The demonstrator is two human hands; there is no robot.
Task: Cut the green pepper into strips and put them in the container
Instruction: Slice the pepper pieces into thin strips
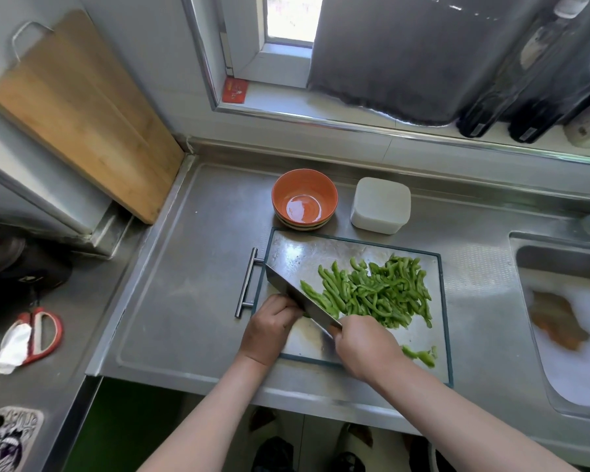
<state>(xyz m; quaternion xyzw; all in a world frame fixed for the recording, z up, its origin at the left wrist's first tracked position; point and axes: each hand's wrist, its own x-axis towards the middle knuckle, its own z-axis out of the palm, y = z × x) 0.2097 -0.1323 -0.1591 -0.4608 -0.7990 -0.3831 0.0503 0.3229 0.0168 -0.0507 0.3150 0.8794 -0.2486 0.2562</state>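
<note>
A pile of green pepper strips (378, 292) lies on a steel cutting board (297, 253) with a dark rim. My right hand (361, 345) grips the handle of a cleaver (297, 294), whose blade lies slanted against the left edge of the pile. My left hand (269, 327) sits just left of the blade with fingers curled at the blade's side; whether it holds anything I cannot tell. A few pepper scraps (421, 356) lie at the board's front right. An orange bowl (304, 199) stands empty behind the board, beside a white lidded container (380, 204).
A sink (566, 321) with foamy water lies to the right. A wooden board (72, 107) leans on the left wall. Red scissors (38, 332) and a white cloth lie on the left counter. Dark bottles (498, 107) stand on the window ledge.
</note>
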